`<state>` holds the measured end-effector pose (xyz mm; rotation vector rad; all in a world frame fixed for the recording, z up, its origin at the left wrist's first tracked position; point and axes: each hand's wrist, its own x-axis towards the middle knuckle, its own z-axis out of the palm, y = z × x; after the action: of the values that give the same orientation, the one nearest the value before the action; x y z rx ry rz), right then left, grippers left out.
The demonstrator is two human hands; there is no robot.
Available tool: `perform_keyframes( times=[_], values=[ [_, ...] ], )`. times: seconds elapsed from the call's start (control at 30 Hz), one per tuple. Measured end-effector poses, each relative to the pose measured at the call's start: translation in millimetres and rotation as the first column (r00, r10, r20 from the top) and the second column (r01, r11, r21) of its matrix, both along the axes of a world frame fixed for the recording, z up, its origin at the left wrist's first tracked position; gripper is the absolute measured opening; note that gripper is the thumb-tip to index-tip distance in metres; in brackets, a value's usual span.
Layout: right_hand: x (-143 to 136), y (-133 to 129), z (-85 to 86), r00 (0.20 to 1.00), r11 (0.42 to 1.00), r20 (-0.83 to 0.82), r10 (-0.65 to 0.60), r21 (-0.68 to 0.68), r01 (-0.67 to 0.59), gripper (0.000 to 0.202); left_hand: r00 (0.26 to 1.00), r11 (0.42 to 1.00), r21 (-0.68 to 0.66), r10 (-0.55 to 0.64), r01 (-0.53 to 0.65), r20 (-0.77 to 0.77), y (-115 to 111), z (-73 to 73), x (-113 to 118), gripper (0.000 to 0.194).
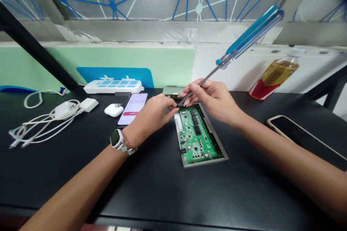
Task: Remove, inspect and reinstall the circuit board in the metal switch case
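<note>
The right hand (pixel 208 97) clasps a screwdriver (pixel 207 75) by its shaft, tip at the board's (pixel 196 133) far end; the left hand's (pixel 159 110) fingertips pinch there, seemingly on something too small to tell.

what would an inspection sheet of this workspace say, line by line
Surface: black table, smooth, no spill seen.
Job's things: green circuit board in a metal frame; screwdriver tilted, tip at the board's far end.
Clutter: lit phone, white case, second phone, bottle.
Hands: right hand holds the screwdriver; left hand has fingers near its tip, grip unclear.
Cables: white cables loosely coiled at left, with a charger; power strip behind.
Surroundings: patterned window above a green panel.
</note>
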<state>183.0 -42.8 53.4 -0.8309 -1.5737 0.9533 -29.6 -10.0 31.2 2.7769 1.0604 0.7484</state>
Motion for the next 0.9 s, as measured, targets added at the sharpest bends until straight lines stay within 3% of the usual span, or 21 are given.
perform_keyframes(
  times=[0.27,0.43,0.63,0.9],
  values=[
    [-8,31,-3.5,0.981,1.0,0.195,-0.007,0.023,0.002,0.046,0.986,0.999,-0.029,-0.02,0.025,0.167,8,-13.9,8,0.014],
    [-13,40,-10.0,0.936,0.992,0.343,-0.075,0.119,0.036,0.045,0.928,0.976,-0.191,-0.025,0.103,0.371,18,-20.6,7,0.017],
    [-12,39,-10.0,0.914,0.99,0.392,-0.105,0.127,0.059,0.041,0.862,0.941,-0.306,0.032,0.144,0.505,23,-29.6,15,0.012],
    [-12,41,-13.1,0.932,0.994,0.354,-0.075,0.1,0.042,0.046,0.853,0.94,-0.318,0.062,0.125,0.518,22,-31.7,18,0.013]
  ],
)
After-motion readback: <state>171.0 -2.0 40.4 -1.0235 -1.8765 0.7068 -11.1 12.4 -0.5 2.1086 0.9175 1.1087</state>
